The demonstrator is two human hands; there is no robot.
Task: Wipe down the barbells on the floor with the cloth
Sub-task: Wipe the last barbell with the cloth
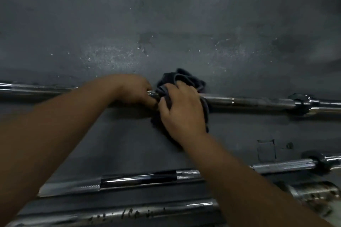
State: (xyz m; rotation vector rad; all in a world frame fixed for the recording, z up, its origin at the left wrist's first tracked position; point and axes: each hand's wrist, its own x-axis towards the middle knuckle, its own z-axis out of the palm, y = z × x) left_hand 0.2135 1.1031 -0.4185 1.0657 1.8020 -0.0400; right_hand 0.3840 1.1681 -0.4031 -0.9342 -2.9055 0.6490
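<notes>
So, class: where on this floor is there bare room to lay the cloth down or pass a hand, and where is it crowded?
Widest bare floor lies beyond the far barbell. A narrower strip runs between that bar and the middle barbell, crossed by both forearms. Crowded: the near edge, where the middle barbell and nearest barbell lie close together.

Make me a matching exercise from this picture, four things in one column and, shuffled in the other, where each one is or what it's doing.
Column one:
1. left hand
2. right hand
3. cloth
4. black collar

Column two:
A. bunched round the shaft of the far barbell
B. grips the far barbell's bare shaft
C. sits on the far barbell, off to the right
D. holds the cloth against the bar

Pairs: 1-B, 2-D, 3-A, 4-C
</notes>
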